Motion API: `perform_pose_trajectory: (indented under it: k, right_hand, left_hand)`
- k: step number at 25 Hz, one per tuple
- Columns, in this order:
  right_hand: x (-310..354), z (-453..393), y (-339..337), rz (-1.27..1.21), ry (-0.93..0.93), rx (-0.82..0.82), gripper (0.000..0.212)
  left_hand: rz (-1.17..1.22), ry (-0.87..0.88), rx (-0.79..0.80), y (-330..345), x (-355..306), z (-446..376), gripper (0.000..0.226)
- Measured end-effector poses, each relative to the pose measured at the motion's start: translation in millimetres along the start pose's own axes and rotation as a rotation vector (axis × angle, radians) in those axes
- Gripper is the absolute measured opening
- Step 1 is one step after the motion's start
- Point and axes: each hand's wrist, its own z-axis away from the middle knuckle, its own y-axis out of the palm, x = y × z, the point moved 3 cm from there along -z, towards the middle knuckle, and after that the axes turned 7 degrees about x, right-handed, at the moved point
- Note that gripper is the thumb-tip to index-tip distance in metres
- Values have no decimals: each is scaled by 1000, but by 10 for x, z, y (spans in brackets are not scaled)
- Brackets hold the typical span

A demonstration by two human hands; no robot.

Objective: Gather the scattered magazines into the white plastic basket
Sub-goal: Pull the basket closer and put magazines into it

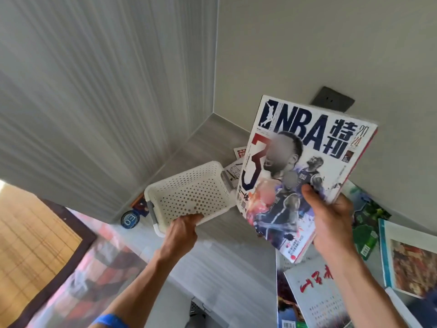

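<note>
**One-handed magazine, half-tipped basket: where this could slip**

You had your right hand (pixel 331 223) clamped on the lower edge of the glossy white basketball magazine with the blue masthead (pixel 305 166), thumb on the cover, holding it raised and tilted above the grey bench (pixel 227 252). Your left hand (pixel 183 229) gripped the near rim of the white perforated plastic basket (pixel 191 192), which sat just left of the magazine and looked empty and tipped toward you.

The likeliest trouble was the magazine itself: pinched at one edge only, a floppy glossy issue could sag, fan open or slide out of your thumb before it reached the basket. It also looked nearly as long as the basket's opening, so a skewed entry might have caught a corner on the rim and pushed the light basket away from your left hand.

Below your right hand lay the white magazine with red brush lettering (pixel 316 299) and the teal-edged booklet (pixel 406 259); a dropped issue could have scattered them further.
</note>
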Motion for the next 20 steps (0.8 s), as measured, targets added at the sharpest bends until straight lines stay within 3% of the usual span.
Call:
perform_pose_trajectory:
  k: [3,6,10,13,14,16,18,20]
  right_hand:
    - [72,-55,-209,0,-7,99,19]
    - [41,-141,-5,-72,29,256,33]
    - [-276,-220,464,-144,144,462,25]
    - [-725,-172,748,-92,297,617,26]
    - [-852,-153,804,-10,311,622,25]
    - [-1041,-140,814,299,257,589,33]
    - [-1171,-147,750,618,216,614,42]
    - [-1297,-121,682,816,271,626,36]
  left_hand:
    - [-1,191,-20,197,-7,280,45]
    - [50,212,144,312,13,609,41]
    - [851,-63,-130,-105,171,570,58]
    - [1050,-143,-63,-202,199,302,65]
    - [1013,-190,-78,-218,202,235,56]
    - [668,-302,-265,-269,263,171,32]
    - [376,-235,-399,-283,282,177,20]
    - [348,-177,-363,-286,288,153,23]
